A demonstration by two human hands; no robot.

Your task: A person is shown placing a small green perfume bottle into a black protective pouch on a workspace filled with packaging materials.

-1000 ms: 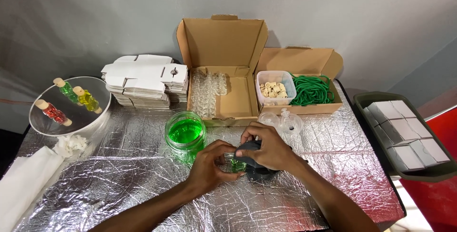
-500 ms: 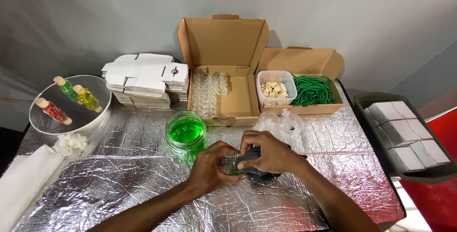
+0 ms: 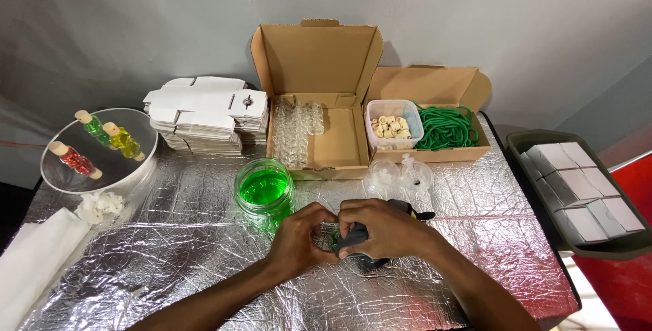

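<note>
1. Together, the left hand (image 3: pixel 299 239) and right hand (image 3: pixel 380 228) meet just right of the green jar (image 3: pixel 263 192), fingers curled tight around a small dark object (image 3: pixel 353 237) showing a bit of green.
2. What exactly the object is, I cannot tell; it sits low over the foil-covered table (image 3: pixel 170 249).
3. Behind the jar stands an open cardboard box (image 3: pixel 316 100) holding clear vials (image 3: pixel 295 134).
4. Left of the jar, a round plate (image 3: pixel 98 151) carries 3 corked coloured bottles.
</note>
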